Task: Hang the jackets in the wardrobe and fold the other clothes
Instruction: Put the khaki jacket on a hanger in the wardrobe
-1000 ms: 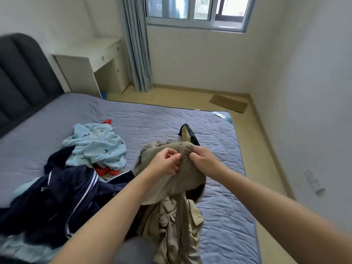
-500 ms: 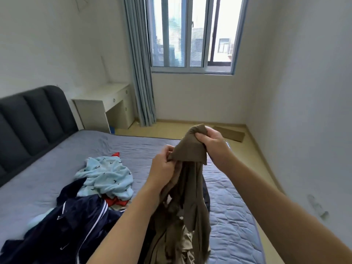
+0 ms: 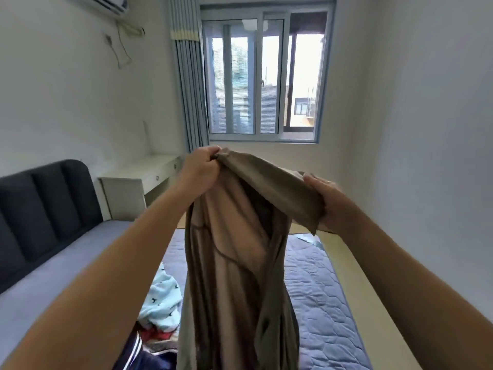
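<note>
Bedroom, bed [image 3: 322,303] with a blue-grey quilted cover in the lower half of the frame. Tan jacket [image 3: 234,263] is held up in the air at about chest height, in front of the camera and above the bed; its body hangs straight down in loose folds, with the paler lining showing. Left hand [image 3: 198,169] is closed in a fist, gripping the jacket's top edge at the higher end. Right hand [image 3: 326,204] holds the other end lower down, thumb on top and fingers under the fabric, with a flap draped over them. Top edge slopes down from left hand to right hand.

Light blue garment [image 3: 160,303] with small dark marks lies crumpled on the bed left of the hanging jacket. Red garment [image 3: 154,336] lies just below it, touching. Navy garment [image 3: 149,356] with white stripes is at the bottom edge, partly cut off. Dark padded headboard [image 3: 40,209] at left. Window [image 3: 266,76] on the far wall, grey-blue curtain [image 3: 190,89] beside it, air conditioner [image 3: 106,4] top left.
</note>
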`<state>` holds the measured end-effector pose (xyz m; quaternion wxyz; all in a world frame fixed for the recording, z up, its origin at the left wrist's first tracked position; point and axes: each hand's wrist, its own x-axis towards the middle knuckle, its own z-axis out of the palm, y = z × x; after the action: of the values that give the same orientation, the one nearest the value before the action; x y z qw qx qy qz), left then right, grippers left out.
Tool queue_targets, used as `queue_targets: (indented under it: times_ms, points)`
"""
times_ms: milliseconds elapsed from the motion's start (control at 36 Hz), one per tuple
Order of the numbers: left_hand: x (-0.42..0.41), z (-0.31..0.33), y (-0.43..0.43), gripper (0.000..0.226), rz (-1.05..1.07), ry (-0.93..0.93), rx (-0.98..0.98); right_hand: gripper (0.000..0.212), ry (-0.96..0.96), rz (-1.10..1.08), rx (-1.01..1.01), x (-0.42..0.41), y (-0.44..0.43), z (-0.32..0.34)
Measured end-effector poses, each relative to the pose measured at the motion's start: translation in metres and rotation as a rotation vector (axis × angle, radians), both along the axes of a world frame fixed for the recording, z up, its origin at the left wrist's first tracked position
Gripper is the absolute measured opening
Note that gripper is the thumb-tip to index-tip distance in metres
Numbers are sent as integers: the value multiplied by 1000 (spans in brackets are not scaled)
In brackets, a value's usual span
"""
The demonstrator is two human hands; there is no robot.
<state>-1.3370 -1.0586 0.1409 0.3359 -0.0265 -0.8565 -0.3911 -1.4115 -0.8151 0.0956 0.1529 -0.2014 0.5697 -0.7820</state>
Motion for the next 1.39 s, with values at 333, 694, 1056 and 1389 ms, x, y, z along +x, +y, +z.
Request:
queue_targets:
  times_ms: [333,694,1056,1389]
  points:
    - [20,16,6,22,-27,31,97,30,-185,36,-296,16,-36,-31]
    - [43,-145,46,57,66,-303,402,21,-4,174,-268,65,-92,-21]
    - [55,-142,52,76,99,-181,994,16,296,36,881,91,-49,-217]
    - [82,-215,14,50,366,-373,826,31,-322,-241,161,70,-40,-140]
